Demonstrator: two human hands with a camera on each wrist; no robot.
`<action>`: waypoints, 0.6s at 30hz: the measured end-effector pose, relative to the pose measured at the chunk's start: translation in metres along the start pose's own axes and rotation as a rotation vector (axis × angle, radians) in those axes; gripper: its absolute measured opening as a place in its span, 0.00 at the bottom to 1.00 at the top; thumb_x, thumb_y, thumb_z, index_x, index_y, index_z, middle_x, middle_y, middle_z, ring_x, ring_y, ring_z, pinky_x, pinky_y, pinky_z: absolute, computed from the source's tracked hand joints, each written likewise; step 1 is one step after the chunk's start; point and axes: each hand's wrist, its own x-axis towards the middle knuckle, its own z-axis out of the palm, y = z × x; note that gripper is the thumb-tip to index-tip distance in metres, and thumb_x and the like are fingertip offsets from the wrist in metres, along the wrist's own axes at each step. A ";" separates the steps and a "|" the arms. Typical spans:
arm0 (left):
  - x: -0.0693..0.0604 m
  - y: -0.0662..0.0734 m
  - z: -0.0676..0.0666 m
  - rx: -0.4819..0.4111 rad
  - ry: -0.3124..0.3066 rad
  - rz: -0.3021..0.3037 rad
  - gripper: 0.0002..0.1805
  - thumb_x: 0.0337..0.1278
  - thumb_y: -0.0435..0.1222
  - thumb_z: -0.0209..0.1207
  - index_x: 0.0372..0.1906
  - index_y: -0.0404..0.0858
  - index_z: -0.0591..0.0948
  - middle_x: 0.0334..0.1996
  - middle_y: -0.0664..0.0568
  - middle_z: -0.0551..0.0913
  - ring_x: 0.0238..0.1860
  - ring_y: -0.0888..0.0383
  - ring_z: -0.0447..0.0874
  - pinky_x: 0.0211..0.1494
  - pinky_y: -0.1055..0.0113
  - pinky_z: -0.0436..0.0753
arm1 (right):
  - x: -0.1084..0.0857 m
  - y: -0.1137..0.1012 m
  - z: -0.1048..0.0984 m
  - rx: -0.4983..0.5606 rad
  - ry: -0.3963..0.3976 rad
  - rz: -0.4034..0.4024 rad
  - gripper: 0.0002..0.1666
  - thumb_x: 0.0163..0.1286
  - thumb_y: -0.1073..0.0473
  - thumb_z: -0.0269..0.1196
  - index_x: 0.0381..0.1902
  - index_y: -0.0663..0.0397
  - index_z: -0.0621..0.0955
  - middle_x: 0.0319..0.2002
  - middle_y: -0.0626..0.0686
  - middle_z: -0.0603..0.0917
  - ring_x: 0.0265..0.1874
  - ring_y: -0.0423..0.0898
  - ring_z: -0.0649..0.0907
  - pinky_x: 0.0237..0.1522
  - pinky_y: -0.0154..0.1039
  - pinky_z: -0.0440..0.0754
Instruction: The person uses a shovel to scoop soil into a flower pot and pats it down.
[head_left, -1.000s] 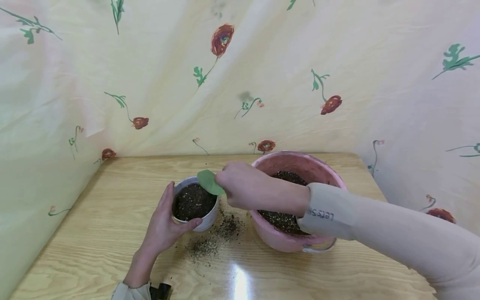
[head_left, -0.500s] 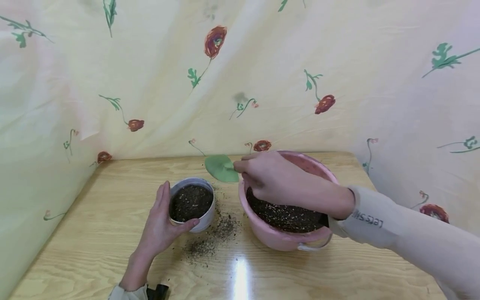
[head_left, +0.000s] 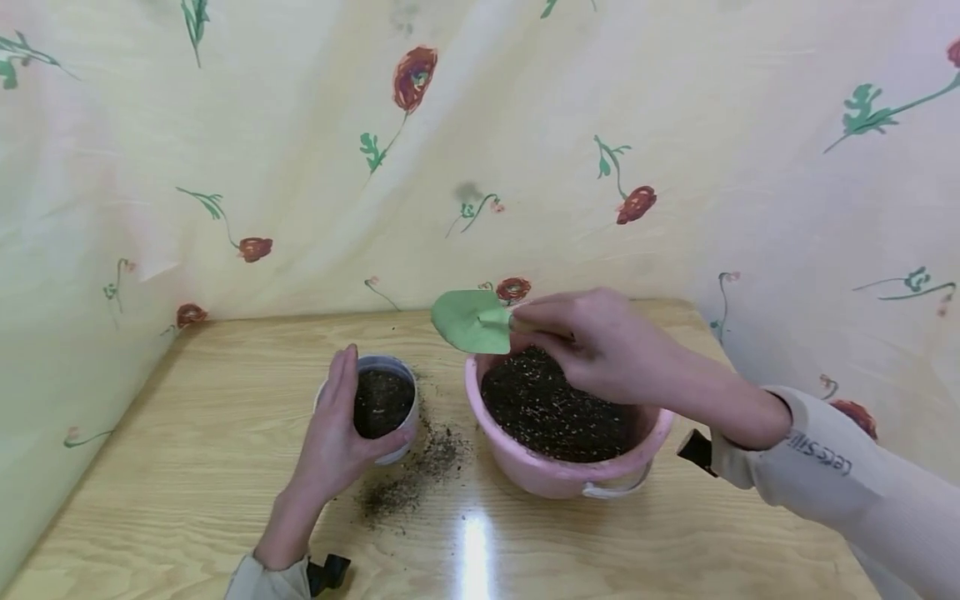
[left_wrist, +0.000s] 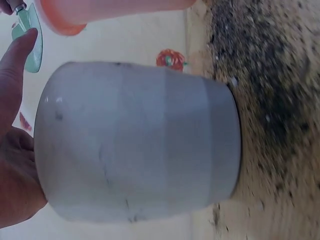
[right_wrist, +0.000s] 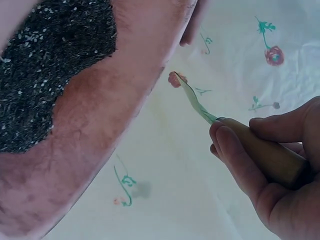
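A small white pot (head_left: 387,364) filled with dark soil stands on the table. My left hand (head_left: 333,437) lies over its near left rim, fingers fairly straight and thumb across the front. The left wrist view shows the pot's pale wall (left_wrist: 145,145) upright, with the thumb (left_wrist: 17,60) apart from it. Farther right, my right hand (head_left: 611,350) holds a garden trowel (head_left: 471,323) by its wooden handle (right_wrist: 265,150). The green blade hangs just above the far left rim of a pink tub (head_left: 517,467), which holds dark soil flecked with white.
Spilled soil (head_left: 412,475) lies on the wooden table (head_left: 187,467) between pot and tub. The tub has a pale loop handle (head_left: 618,487) in front. A flowered cloth (head_left: 315,167) hangs behind the table and along both sides.
The right hand has carried the trowel from over the white pot up and right to the tub's far side. The left hand has shifted slightly inward over the pot's rim.
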 end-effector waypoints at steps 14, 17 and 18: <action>0.024 0.034 0.029 -0.099 -0.124 0.148 0.71 0.33 0.52 0.77 0.77 0.46 0.39 0.77 0.46 0.41 0.75 0.45 0.42 0.71 0.42 0.56 | -0.056 0.016 -0.008 0.038 0.220 0.009 0.22 0.51 0.77 0.68 0.46 0.60 0.86 0.49 0.54 0.85 0.35 0.40 0.86 0.17 0.20 0.64; 0.030 0.040 0.034 -0.129 -0.142 0.205 0.72 0.30 0.50 0.78 0.77 0.44 0.40 0.77 0.47 0.42 0.75 0.46 0.43 0.72 0.44 0.55 | -0.064 0.022 -0.008 0.047 0.194 0.044 0.22 0.51 0.78 0.67 0.45 0.61 0.86 0.46 0.57 0.86 0.20 0.31 0.76 0.15 0.20 0.61; 0.031 0.043 0.036 -0.140 -0.151 0.221 0.72 0.30 0.50 0.78 0.77 0.44 0.40 0.77 0.48 0.42 0.75 0.46 0.43 0.72 0.45 0.54 | -0.067 0.025 -0.008 0.039 0.187 0.061 0.21 0.51 0.78 0.68 0.45 0.61 0.86 0.44 0.56 0.87 0.18 0.30 0.73 0.16 0.20 0.61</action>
